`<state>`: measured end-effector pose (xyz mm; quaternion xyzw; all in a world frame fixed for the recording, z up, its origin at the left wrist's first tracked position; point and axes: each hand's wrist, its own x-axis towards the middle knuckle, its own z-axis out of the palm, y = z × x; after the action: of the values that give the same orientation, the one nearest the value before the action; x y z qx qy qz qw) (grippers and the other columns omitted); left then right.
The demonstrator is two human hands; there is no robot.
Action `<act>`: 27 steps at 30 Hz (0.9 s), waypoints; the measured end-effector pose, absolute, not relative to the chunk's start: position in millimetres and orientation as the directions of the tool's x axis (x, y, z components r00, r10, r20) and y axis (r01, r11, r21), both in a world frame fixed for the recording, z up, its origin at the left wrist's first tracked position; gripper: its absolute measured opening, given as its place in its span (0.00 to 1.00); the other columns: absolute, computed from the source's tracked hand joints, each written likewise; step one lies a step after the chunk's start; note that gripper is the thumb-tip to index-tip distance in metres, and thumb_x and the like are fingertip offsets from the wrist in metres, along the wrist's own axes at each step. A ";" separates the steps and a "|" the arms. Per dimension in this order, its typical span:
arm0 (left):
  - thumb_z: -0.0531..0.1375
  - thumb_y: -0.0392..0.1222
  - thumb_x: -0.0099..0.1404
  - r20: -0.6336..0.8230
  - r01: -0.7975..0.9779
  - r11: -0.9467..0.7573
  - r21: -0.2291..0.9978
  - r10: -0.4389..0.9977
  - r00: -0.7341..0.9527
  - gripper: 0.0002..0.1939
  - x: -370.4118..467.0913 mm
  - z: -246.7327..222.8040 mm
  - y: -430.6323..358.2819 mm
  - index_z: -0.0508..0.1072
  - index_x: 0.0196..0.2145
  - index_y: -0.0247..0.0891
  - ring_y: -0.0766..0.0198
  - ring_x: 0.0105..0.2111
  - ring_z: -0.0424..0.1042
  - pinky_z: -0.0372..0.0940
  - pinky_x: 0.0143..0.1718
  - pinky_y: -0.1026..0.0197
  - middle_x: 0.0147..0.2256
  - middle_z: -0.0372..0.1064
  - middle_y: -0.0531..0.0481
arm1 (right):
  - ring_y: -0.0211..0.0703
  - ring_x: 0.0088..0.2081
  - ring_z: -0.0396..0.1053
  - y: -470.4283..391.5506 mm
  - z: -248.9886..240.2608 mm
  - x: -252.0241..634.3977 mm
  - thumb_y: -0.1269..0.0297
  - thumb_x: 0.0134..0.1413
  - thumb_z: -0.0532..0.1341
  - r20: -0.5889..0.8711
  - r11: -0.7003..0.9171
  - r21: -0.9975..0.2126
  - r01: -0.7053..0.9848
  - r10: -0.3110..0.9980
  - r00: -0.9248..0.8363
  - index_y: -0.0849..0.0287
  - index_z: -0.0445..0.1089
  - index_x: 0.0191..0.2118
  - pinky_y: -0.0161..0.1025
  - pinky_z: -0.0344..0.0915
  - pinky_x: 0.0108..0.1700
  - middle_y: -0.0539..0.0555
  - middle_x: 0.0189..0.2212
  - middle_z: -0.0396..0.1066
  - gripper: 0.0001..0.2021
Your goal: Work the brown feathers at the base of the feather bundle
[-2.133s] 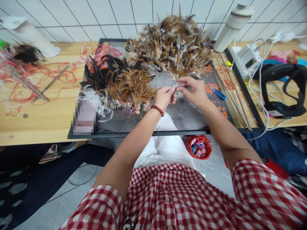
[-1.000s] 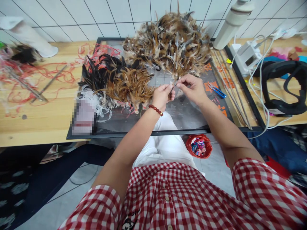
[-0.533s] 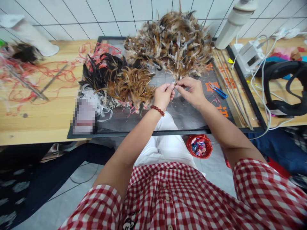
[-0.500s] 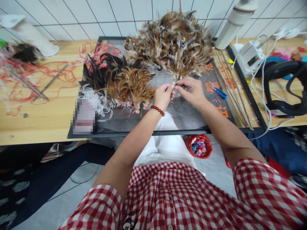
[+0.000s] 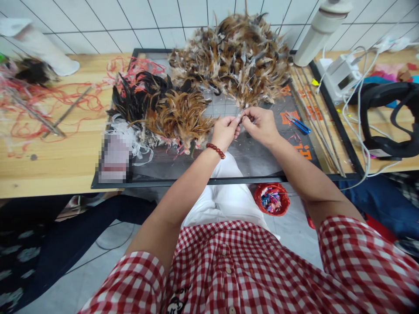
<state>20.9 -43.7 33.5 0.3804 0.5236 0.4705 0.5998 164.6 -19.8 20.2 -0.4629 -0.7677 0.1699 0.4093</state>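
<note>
- Head view, from where I stand: white tiled wall (image 5: 147,17) at the back, wooden table (image 5: 72,168) below it, black-framed dark board (image 5: 262,163) on top with orange lettering (image 5: 306,152).
- Left hand (image 5: 226,131): thumb and fingers pressed together, pinching a small feather piece (image 5: 239,117). Beaded bracelet (image 5: 216,151) on that wrist.
- Right hand (image 5: 260,125): thumb and index pinched at the same spot, fingertips just beside the left's. Piece mostly hidden by fingers; can't make out its exact shape.
- Piece sits over the board, just in front of the big feather heap (image 5: 232,56).
- Left of the hands: smaller brown feather bunch (image 5: 181,115), black feathers (image 5: 127,102) against it, white strips (image 5: 129,135) near.
- Right of the hands: blue-handled snips (image 5: 300,125), then thin sticks (image 5: 322,131) lying lengthwise.
- Pale bottle (image 5: 317,37) leaning at the back right in my view.
- Red basket (image 5: 284,208) of coloured scraps below the board edge.
</note>
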 end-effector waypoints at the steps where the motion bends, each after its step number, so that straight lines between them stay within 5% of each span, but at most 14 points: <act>1: 0.62 0.36 0.71 -0.272 -0.166 0.270 0.948 0.962 0.008 0.15 20.7 33.2 -43.4 0.69 0.26 0.35 0.78 0.16 0.61 0.55 0.21 0.73 0.18 0.62 0.60 | 0.41 0.30 0.68 -19.9 20.1 163.9 0.69 0.57 0.60 0.460 0.509 -0.644 0.571 0.854 -0.242 0.56 0.74 0.32 0.40 0.65 0.39 0.52 0.26 0.74 0.06; 10: 0.63 0.42 0.71 -0.271 -0.262 0.236 0.936 0.957 -0.104 0.13 14.9 31.8 -37.5 0.71 0.28 0.37 0.78 0.17 0.60 0.56 0.21 0.73 0.20 0.62 0.60 | 0.38 0.28 0.66 -16.0 18.0 162.9 0.64 0.62 0.60 0.376 0.402 -0.785 0.472 0.914 -0.153 0.58 0.78 0.37 0.38 0.64 0.38 0.48 0.24 0.70 0.09; 15: 0.68 0.45 0.67 -0.280 -0.341 0.254 0.905 0.959 -0.030 0.11 12.4 32.6 -36.7 0.73 0.32 0.37 0.76 0.25 0.70 0.65 0.28 0.74 0.27 0.71 0.57 | 0.35 0.26 0.64 -16.7 21.2 160.9 0.62 0.55 0.68 0.318 0.330 -0.874 0.356 0.944 -0.092 0.59 0.78 0.29 0.36 0.61 0.33 0.48 0.24 0.73 0.08; 21: 0.69 0.47 0.65 -0.307 -0.328 0.275 0.904 0.951 -0.048 0.12 11.9 31.0 -36.5 0.74 0.33 0.37 0.74 0.29 0.74 0.67 0.31 0.73 0.29 0.73 0.55 | 0.32 0.25 0.58 -12.6 23.2 161.9 0.56 0.42 0.78 0.314 0.300 -0.920 0.252 0.949 0.015 0.59 0.70 0.21 0.35 0.56 0.29 0.46 0.20 0.66 0.18; 27: 0.67 0.44 0.67 -0.291 -0.337 0.259 0.905 0.955 -0.048 0.10 10.8 30.6 -35.0 0.74 0.31 0.37 0.75 0.28 0.73 0.67 0.32 0.71 0.31 0.75 0.55 | 0.33 0.24 0.56 -11.6 23.4 164.2 0.43 0.39 0.78 0.235 0.257 -0.944 0.209 0.964 -0.124 0.57 0.69 0.22 0.35 0.55 0.28 0.45 0.19 0.64 0.25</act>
<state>10.8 -35.0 30.6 0.3097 0.4993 0.5241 0.6166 164.2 -11.6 23.4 -0.4617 -0.6352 0.3979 0.4744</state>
